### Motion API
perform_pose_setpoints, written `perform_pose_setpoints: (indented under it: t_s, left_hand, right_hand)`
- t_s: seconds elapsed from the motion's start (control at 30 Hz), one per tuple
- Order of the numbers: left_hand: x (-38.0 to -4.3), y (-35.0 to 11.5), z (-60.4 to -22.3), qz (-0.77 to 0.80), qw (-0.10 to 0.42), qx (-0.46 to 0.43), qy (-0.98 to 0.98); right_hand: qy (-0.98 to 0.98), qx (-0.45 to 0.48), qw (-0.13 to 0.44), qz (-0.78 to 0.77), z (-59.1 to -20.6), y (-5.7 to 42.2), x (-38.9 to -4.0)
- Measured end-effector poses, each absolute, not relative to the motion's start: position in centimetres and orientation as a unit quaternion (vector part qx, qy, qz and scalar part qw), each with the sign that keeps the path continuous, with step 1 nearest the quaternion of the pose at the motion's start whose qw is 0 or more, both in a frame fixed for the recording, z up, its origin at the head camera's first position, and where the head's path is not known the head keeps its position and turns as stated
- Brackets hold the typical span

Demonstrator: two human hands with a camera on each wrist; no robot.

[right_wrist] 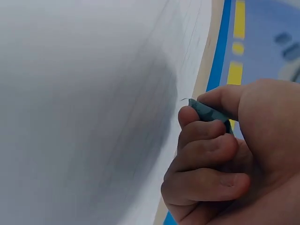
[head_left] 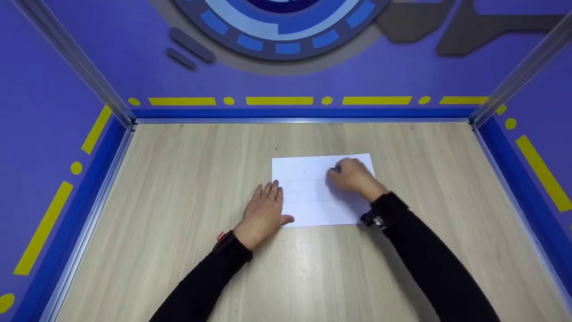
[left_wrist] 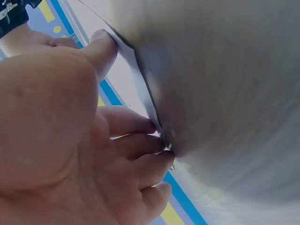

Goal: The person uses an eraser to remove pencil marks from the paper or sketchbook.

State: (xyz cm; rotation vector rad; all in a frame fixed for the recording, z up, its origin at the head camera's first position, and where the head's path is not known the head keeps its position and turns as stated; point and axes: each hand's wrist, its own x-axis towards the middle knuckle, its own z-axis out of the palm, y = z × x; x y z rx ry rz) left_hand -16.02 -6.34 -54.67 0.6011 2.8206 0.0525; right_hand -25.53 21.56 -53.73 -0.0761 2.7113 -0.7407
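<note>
A white sheet of paper (head_left: 313, 210) with faint lines lies on the wooden table. My left hand (head_left: 262, 214) rests flat along its left edge, fingers pointing forward and thumb out over the near left corner. In the left wrist view the paper's edge (left_wrist: 143, 86) rises slightly beside the fingers (left_wrist: 136, 145). Over the upper right of the sheet, my right hand (head_left: 353, 175) pinches a small dark blue-green block (right_wrist: 206, 111), which looks like an eraser, between thumb and curled fingers. One corner of it pokes out toward the paper; the rest is hidden in the hand.
The wooden tabletop (head_left: 187, 179) is bounded by a metal rail (head_left: 304, 120) at the back. Purple-blue panels with yellow dashes (head_left: 279, 100) stand on three sides. A tiny dark speck (head_left: 276, 149) lies behind the paper. Black sleeves (head_left: 438, 259) and wrist straps cover both arms.
</note>
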Motion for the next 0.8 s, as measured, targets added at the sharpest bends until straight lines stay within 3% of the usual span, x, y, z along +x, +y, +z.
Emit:
perform_pose_setpoints:
  t_s: [0.23,0.4,0.8]
  left_hand:
    - [-16.2,-6.5,-54.7,0.007,0.138,0.202,0.97]
    - [-15.8,-6.5,-54.9,0.015,0.131,0.198,0.971]
    - [-15.9,-5.6,-54.9,-0.035,0.137,0.185,0.973]
  right_hand:
    - [0.955,-0.077,0.157,-0.241,-54.2,13.3,-25.6]
    - [0.957,-0.097,0.136,-0.238,-54.9,10.2,-25.8]
    - [0.96,-0.077,0.124,-0.239,-55.5,13.0,-26.0]
